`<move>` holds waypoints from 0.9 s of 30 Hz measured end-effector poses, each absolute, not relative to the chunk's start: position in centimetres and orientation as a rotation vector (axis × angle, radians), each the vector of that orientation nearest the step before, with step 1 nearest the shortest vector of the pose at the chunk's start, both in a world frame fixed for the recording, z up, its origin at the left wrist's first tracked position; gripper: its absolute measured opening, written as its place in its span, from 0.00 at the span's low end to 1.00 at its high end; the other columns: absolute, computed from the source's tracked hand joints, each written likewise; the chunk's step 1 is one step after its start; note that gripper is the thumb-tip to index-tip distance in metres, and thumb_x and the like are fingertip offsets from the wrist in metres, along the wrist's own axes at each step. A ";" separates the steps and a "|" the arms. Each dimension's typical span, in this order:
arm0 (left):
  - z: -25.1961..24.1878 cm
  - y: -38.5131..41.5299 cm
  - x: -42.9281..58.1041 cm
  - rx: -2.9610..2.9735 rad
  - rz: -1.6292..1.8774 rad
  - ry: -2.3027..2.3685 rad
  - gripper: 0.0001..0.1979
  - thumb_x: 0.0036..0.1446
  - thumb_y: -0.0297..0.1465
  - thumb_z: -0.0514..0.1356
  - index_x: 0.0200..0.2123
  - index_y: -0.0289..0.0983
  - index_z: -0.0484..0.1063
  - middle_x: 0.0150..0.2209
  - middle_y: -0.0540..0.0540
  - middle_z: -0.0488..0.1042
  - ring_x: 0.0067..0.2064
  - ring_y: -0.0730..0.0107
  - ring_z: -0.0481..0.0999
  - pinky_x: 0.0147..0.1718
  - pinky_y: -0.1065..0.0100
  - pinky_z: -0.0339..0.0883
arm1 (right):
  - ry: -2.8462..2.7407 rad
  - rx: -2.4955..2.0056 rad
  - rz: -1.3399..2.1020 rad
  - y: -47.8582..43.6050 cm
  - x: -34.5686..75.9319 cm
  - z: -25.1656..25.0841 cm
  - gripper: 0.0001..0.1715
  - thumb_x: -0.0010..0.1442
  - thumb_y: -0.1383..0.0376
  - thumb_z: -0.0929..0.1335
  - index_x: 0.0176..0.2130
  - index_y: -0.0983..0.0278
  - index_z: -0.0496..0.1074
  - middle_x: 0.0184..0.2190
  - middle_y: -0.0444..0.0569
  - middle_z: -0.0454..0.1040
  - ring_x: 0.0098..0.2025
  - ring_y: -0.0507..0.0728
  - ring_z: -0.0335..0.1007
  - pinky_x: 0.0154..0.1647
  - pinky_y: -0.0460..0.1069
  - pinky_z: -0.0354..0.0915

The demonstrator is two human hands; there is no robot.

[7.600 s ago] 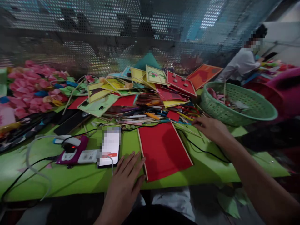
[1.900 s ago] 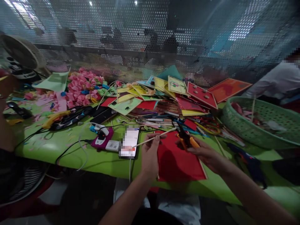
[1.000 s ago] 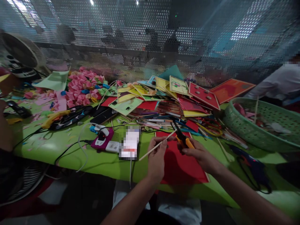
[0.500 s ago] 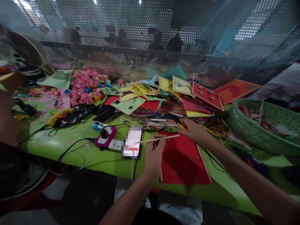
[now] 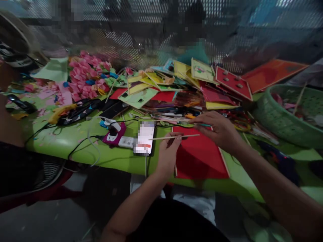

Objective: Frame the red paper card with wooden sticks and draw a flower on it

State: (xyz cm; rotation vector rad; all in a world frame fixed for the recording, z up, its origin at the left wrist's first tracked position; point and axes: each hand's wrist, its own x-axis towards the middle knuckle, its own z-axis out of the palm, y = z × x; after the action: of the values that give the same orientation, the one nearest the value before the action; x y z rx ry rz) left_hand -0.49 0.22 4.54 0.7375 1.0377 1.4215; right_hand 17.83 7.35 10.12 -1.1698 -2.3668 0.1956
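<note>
My left hand (image 5: 168, 152) pinches a thin wooden stick (image 5: 188, 136) and holds it level over the near edge of a red sheet (image 5: 202, 158) on the green table (image 5: 63, 143). My right hand (image 5: 220, 129) hovers just right of the stick's far end. Its fingers are curled and pinched around something thin with a teal tip that I cannot make out. Behind both hands lies a heap of pens, sticks and tools (image 5: 171, 114).
A phone (image 5: 144, 137) and a pink charger (image 5: 112, 136) with cables lie left of my hands. Coloured cards (image 5: 191, 77) pile up behind, pink paper flowers (image 5: 85, 74) at left. A green basket (image 5: 282, 117) and a glue gun (image 5: 280, 156) sit right. Another person's arm (image 5: 7, 121) shows at far left.
My right hand put the orange-handled cutter down in the heap and came back toward the stick, fingers pinched. My left hand has levelled the stick. The view tilted downward.
</note>
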 end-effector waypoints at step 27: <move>1.3 -8.4 -6.1 1.997 1.134 1.395 0.08 0.61 0.27 0.61 0.41 0.45 0.77 0.39 0.49 0.82 0.42 0.68 0.79 0.44 0.63 0.69 | -2.479 -1.239 0.299 -6.2 28.0 3.8 0.19 0.64 0.68 0.68 0.51 0.49 0.79 0.39 0.51 0.79 0.40 0.60 0.75 0.39 0.54 0.68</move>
State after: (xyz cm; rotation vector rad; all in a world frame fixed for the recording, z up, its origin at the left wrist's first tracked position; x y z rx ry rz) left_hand -6.13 -8.37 1.33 1.9971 1.3945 1.1337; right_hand 27.97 -6.19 3.76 -1.2386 -2.4792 0.2991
